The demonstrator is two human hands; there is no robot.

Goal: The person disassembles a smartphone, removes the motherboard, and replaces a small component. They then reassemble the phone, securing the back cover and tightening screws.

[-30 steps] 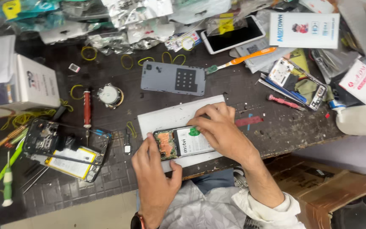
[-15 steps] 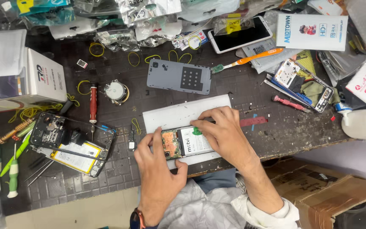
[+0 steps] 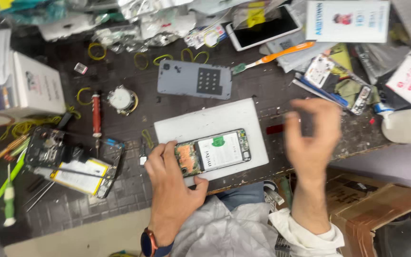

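An opened phone (image 3: 215, 152) with its white battery and orange board exposed lies on a white pad (image 3: 205, 123) near the bench's front edge. My left hand (image 3: 172, 183) grips the phone's left end, thumb under it and fingers over the top. My right hand (image 3: 312, 138) hovers blurred to the right of the pad, fingers spread, with nothing visible in it. The grey back cover (image 3: 194, 79) lies just beyond the pad.
A second dismantled phone with a yellow-edged battery (image 3: 74, 162) lies at left, beside a red screwdriver (image 3: 96, 116) and a white box (image 3: 36, 85). An orange-handled tool (image 3: 274, 55), a white phone (image 3: 265, 28), packets and rubber bands crowd the back. A cardboard box (image 3: 376, 209) sits lower right.
My right hand has lifted off the opened phone and swung right, away from the pad. My left hand still holds the phone's left end.
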